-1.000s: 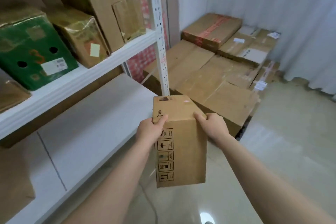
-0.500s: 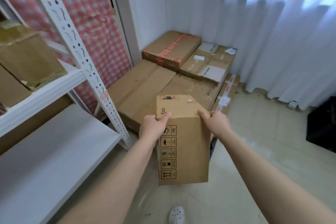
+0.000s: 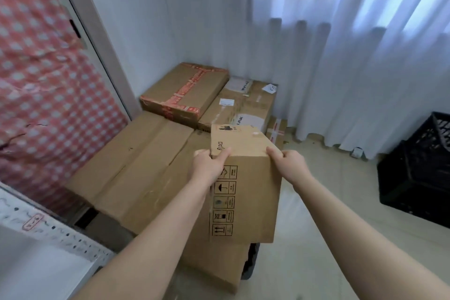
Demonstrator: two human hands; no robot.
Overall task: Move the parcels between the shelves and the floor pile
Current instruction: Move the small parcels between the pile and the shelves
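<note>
Both arms reach forward; the left hand (image 3: pixel 209 165) and right hand (image 3: pixel 289 162) grip the upper corners of a tall matte cardboard parcel (image 3: pixel 246 185), held above the floor pile (image 3: pixel 146 165) of flat taped cartons

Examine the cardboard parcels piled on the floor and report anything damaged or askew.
The large flat brown cardboard box at the pile's front is creased and dented across its top. The red-taped brown parcel behind it has wrinkled, scuffed tape. Nothing has spilled.
</note>
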